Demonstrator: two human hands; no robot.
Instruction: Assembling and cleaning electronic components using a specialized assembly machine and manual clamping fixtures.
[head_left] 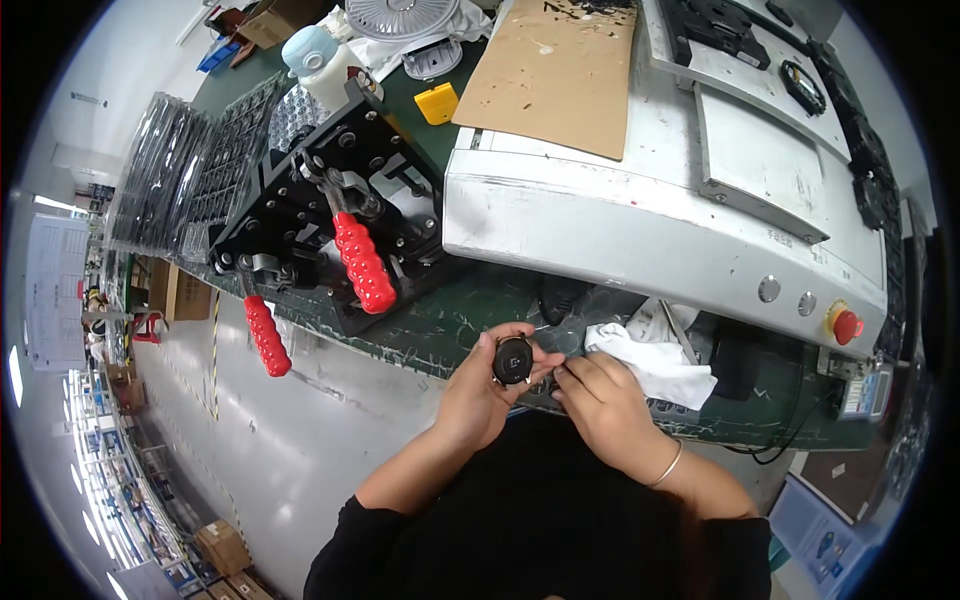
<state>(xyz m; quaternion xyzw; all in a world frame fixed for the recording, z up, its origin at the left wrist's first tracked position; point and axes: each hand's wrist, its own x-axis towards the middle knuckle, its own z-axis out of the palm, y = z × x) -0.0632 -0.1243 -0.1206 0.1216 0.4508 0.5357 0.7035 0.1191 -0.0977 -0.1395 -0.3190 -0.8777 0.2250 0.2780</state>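
Held in my left hand is a round black watch case with gold-coloured lugs, its flat dark face turned up toward me. The thumb and fingers close around its edge. Close beside it, my right hand has its fingers pinched together near the left fingertips; whatever they hold, if anything, is too small to make out. A crumpled white cloth lies just beyond the right hand. Partly under my hands, at the bench edge, sits a grey tray with round pockets.
A black clamping fixture with red handles stands at the left. Ahead is a white machine with a red stop button and brown cardboard. Stacked clear plastic trays and a yellow block are farther back.
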